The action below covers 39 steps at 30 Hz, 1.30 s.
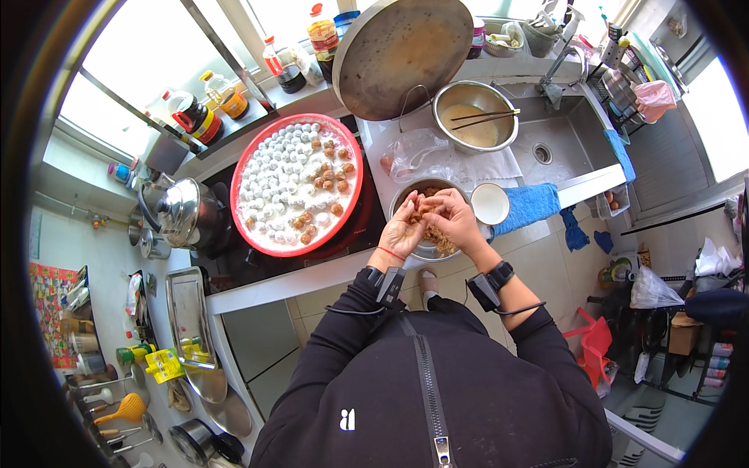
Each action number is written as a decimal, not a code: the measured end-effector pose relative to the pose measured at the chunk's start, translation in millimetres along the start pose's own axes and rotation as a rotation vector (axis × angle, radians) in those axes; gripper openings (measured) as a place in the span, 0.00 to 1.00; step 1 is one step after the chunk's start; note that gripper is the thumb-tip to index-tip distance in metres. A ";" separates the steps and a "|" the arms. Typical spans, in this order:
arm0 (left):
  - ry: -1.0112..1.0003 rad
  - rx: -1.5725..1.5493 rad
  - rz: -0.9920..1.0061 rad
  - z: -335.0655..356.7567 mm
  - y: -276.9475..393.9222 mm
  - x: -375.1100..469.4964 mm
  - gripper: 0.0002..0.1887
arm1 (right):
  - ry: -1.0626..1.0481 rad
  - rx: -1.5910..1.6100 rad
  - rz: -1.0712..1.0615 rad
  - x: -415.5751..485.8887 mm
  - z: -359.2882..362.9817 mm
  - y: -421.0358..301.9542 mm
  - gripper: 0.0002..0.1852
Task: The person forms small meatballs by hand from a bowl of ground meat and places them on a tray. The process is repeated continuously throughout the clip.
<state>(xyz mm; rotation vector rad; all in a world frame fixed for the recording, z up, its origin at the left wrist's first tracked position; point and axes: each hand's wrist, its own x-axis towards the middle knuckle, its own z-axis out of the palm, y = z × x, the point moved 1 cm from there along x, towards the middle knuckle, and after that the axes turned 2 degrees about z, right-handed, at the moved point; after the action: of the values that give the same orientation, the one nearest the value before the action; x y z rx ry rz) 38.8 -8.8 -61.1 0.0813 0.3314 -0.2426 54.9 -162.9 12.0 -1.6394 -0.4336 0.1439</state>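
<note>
My left hand point(402, 228) and my right hand point(453, 217) meet above a steel bowl point(430, 255). Between their fingertips is a small clump of brown crumbly mixture point(417, 216); the fingers partly hide it. More of the same brown mixture point(440, 240) lies in the bowl below. To the left, a round red tray point(236, 202) holds many small balls. Most are white balls point(281, 158) coated in powder, and several bare brown balls point(329, 175) sit towards its right side.
A small white bowl point(490, 204) stands right of the steel bowl. Behind are a steel basin point(446, 93) of pale liquid with chopsticks point(485, 117) across it, and a plastic bag point(424, 155). A large round lid point(404, 52) leans at the window; a steel pot point(184, 213) stands left, the sink point(562, 137) right.
</note>
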 end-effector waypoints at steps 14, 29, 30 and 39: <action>0.030 0.086 -0.032 -2.7 7.8 -6.8 0.13 | 0.215 -0.885 -0.170 -1.2 -18.7 33.4 0.04; 0.005 0.479 0.119 51.5 -31.2 -10.7 0.28 | 0.193 0.075 0.042 22.9 54.4 22.0 0.32; -0.034 0.565 0.294 53.9 -31.3 -10.1 0.30 | 0.050 -0.032 0.055 24.8 53.8 19.4 0.31; -0.039 0.404 0.039 50.9 -24.8 -21.0 0.27 | 0.071 -0.289 -0.025 19.5 54.2 15.3 0.32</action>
<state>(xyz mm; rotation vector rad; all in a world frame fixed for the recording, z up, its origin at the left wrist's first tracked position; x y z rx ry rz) 29.2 -34.1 -7.2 0.4809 0.2384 -0.2696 57.0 -106.3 -6.4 -1.9153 -0.4356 0.0036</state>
